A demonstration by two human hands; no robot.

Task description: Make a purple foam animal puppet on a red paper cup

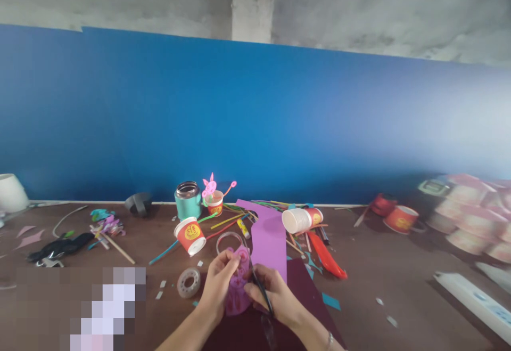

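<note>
Stretching behind the table (139, 308), the blue partition (179, 116) is the largest thing before me. A dark maroon sheet (313, 308) lies under my hands, and a purple sheet (271, 239) with curved cut edges lies just beyond them, taking up the middle. My left hand (217, 282) pinches a purple piece (238, 300) above the maroon sheet; it looks rounded at its lower end, with darker pink and purple looped marks. My right hand (273, 290) closes narrowly around a dark, slim tool (261, 287) slanting beside the piece; I cannot tell its exact kind. Past the purple sheet's right edge lie stacked paper cups (297, 220) on their side and a red-orange strip (327, 255). To the left stand a teal jar (187, 202) and, nearer me, a tape roll (189, 283). A small yellow tube (242, 228) lies beyond my fingers.
</note>
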